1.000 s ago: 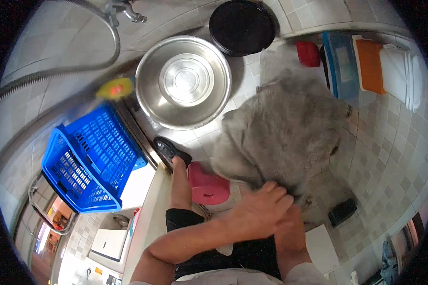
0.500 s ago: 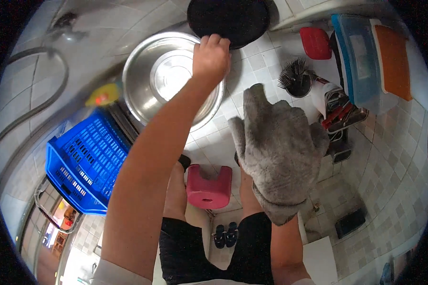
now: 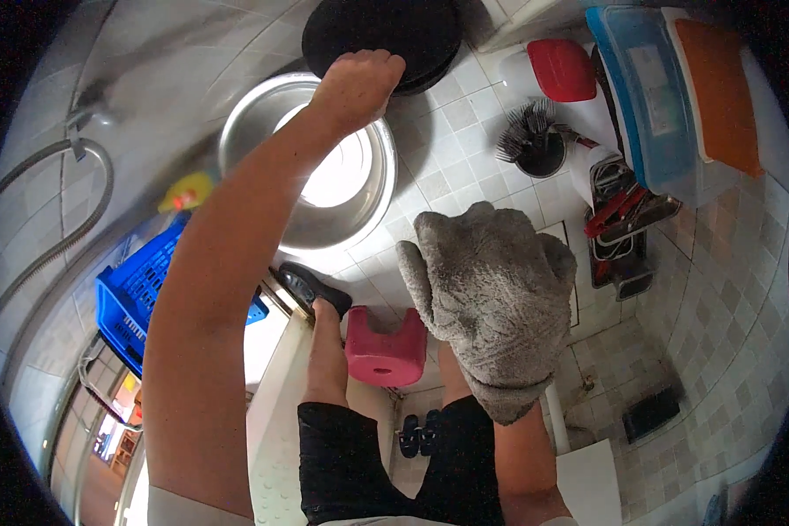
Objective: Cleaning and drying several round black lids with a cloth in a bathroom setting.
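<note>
My left hand point(image 3: 359, 88) is closed at the near rim of a black round disc point(image 3: 386, 26), above the edge of a wide metal basin point(image 3: 237, 145). Its fingertips are hidden under the fist. A second dark edge shows beneath the disc. Over my right hand point(image 3: 500, 294) is a thick, fluffy grey glove point(image 3: 504, 324). This hand hovers above the tiled floor with its thumb and outer finger apart and the middle fingers bent. I see nothing held in it.
A pink stool point(image 3: 386, 358) stands between my legs. On the right are a black cup of forks point(image 3: 539, 153), red-handled tools point(image 3: 618, 210), a red container point(image 3: 561, 70) and a blue-lidded box point(image 3: 644, 101). A blue basket point(image 3: 131, 294) and a yellow toy point(image 3: 188, 190) sit left.
My left hand and the black disc have shifted left. The gloved right hand has come nearer, its forefinger now bent. My view has moved slightly, and more of my left foot shows.
</note>
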Motion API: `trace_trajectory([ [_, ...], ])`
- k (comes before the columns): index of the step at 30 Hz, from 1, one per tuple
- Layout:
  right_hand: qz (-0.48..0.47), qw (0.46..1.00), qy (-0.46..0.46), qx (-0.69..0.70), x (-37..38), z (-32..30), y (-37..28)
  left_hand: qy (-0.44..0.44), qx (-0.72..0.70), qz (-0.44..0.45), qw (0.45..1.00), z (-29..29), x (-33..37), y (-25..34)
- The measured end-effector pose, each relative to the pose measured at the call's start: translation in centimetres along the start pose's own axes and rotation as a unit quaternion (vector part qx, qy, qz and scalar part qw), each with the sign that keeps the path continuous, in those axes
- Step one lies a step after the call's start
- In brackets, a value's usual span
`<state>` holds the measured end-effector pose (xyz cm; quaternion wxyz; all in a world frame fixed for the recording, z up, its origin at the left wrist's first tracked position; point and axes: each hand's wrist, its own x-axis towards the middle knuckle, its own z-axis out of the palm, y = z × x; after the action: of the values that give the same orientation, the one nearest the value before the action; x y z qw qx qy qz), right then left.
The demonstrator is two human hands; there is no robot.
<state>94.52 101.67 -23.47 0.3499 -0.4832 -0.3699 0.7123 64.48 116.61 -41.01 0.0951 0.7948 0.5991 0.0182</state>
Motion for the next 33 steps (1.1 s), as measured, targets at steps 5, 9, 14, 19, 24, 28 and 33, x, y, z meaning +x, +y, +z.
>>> trace_trajectory([
  [5,0.002,0.999,-0.032,-0.011,0.9,1.4,-0.3,0.102,-0.011,-0.03,0.994,-5.5,-0.1,-0.7],
  [9,-0.008,0.998,-0.055,-0.028,1.8,2.2,-1.2,0.142,-0.144,-0.166,0.965,-9.4,-4.2,2.4],
  [14,-0.004,0.995,-0.097,-0.037,1.6,4.6,-1.9,0.226,-0.504,-0.481,0.681,-11.2,-14.8,2.8],
  [19,0.005,0.988,-0.141,-0.056,0.8,7.7,-1.4,0.343,-0.68,-0.555,0.333,-11.0,-24.4,5.3],
  [24,0.009,0.98,-0.182,-0.083,1.6,10.0,-0.6,0.376,-0.642,-0.546,0.386,-12.1,-29.3,7.8],
  [28,0.008,0.968,-0.224,-0.112,1.5,12.5,0.0,0.301,-0.556,-0.551,0.545,-15.8,-32.5,7.9],
  [33,0.0,0.945,-0.284,-0.164,3.0,21.8,2.4,0.209,-0.439,-0.435,0.758,-20.7,-33.9,8.3],
])
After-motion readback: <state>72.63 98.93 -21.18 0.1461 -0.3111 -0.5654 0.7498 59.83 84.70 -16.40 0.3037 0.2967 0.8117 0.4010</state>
